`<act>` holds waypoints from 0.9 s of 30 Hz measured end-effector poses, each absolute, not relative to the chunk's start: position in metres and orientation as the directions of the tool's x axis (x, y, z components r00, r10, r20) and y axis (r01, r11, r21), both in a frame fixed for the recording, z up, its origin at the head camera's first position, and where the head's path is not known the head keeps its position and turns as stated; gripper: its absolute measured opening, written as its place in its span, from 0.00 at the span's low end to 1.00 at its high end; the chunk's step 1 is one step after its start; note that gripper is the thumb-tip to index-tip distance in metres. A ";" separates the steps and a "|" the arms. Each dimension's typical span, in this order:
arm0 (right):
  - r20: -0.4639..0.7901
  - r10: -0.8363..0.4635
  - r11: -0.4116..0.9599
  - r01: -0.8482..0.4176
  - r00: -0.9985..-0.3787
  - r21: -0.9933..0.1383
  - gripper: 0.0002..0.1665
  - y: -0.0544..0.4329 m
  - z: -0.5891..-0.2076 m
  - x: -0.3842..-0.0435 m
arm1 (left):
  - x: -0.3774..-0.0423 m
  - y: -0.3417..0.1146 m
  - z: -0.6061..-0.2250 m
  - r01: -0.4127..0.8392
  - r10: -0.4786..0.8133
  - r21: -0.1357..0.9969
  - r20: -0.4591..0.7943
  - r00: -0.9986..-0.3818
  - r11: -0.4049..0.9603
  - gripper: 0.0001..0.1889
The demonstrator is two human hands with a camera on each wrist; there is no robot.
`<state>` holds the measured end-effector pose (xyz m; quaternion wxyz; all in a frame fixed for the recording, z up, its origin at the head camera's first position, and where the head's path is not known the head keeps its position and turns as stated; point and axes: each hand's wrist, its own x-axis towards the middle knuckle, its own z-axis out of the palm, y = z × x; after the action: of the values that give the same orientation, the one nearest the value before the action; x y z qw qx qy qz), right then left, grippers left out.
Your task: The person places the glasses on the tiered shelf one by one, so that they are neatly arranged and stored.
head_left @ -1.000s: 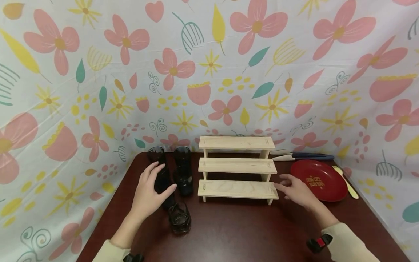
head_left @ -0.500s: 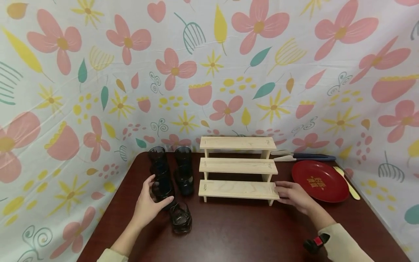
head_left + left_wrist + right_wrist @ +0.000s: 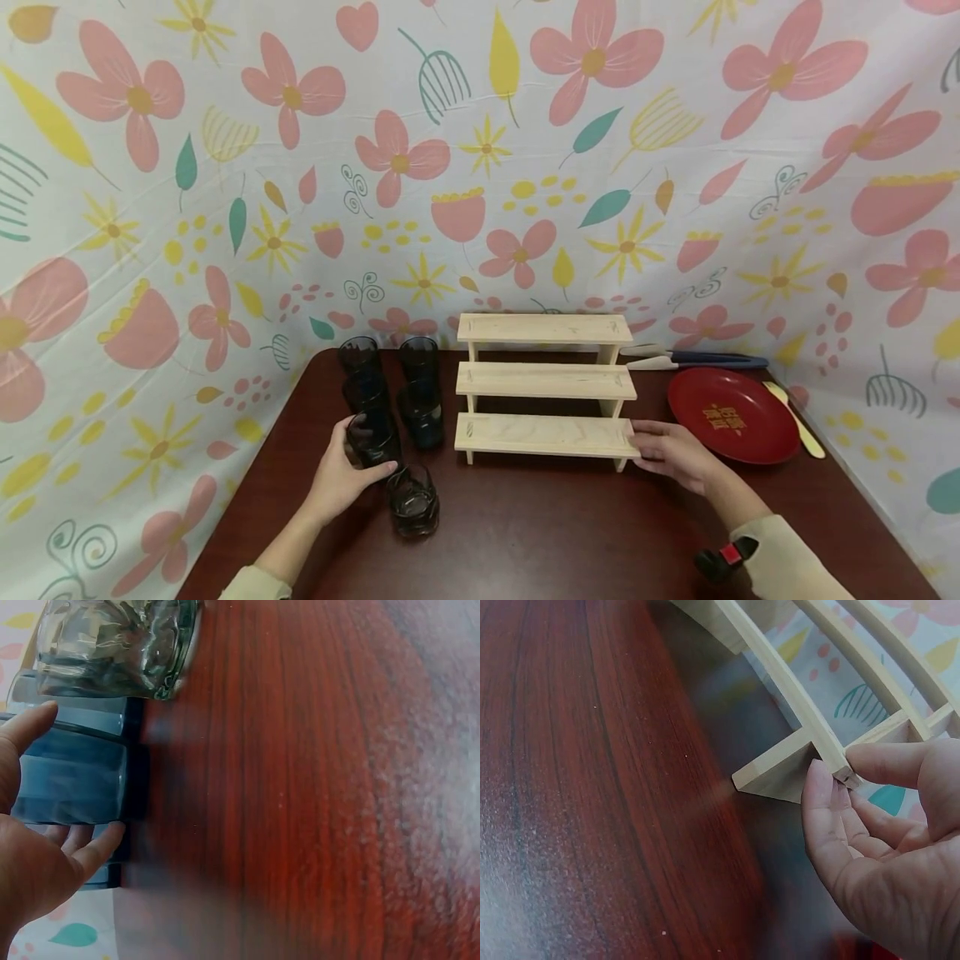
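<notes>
My left hand (image 3: 333, 483) curls round a dark blue drinking glass (image 3: 372, 440), the front one of the left row. In the left wrist view, the thumb lies on one side of that glass (image 3: 75, 776) and the fingers on the other. A clear, faceted glass (image 3: 414, 507) stands just in front and to the right of it. With my right hand (image 3: 678, 457) I pinch the right end of the lowest step of a three-tier wooden stand (image 3: 543, 433). In the right wrist view, the thumb is above the board's end (image 3: 847, 777) and fingertips are under it.
Several more dark glasses (image 3: 422, 410) stand in two rows behind. Right of the stand lie a red plate (image 3: 731, 417), blue-handled tongs (image 3: 712, 358) and a pale yellow utensil (image 3: 804, 429). Flower-patterned cloth (image 3: 480, 167) borders the brown table (image 3: 525, 533) at back and sides.
My left hand has come down and toward me, from over the left row to round its front glass. The right hand has closed on the stand's lowest step, which stays in place.
</notes>
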<state>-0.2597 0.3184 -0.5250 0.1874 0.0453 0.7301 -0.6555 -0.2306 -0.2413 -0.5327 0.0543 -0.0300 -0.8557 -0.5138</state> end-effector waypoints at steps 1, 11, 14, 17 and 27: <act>-0.334 -0.186 0.134 0.313 -0.924 -0.940 0.45 0.319 -0.526 -0.259 | -0.231 -0.241 -0.534 0.104 -0.003 0.877 0.119 -0.993 0.470 0.53; -0.338 -0.214 0.126 0.317 -0.917 -0.940 0.46 0.322 -0.527 -0.260 | -0.234 -0.240 -0.535 0.099 -0.038 0.872 0.133 -0.990 0.480 0.50; -0.340 -0.216 0.130 0.318 -0.915 -0.939 0.46 0.322 -0.527 -0.260 | -0.233 -0.239 -0.533 0.087 -0.057 0.868 0.132 -0.990 0.489 0.49; -0.342 -0.220 0.129 0.320 -0.914 -0.938 0.46 0.322 -0.527 -0.261 | -0.233 -0.239 -0.532 0.085 -0.062 0.872 0.131 -0.989 0.482 0.49; -0.342 -0.226 0.117 0.323 -0.912 -0.939 0.46 0.323 -0.527 -0.261 | -0.230 -0.240 -0.515 0.170 -0.068 0.892 0.217 -0.974 0.420 0.47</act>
<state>-0.2615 0.3232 -0.5267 0.2069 0.0339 0.7181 -0.6636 -0.2300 -0.2403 -0.5150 0.1105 -0.0305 -0.8353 -0.5377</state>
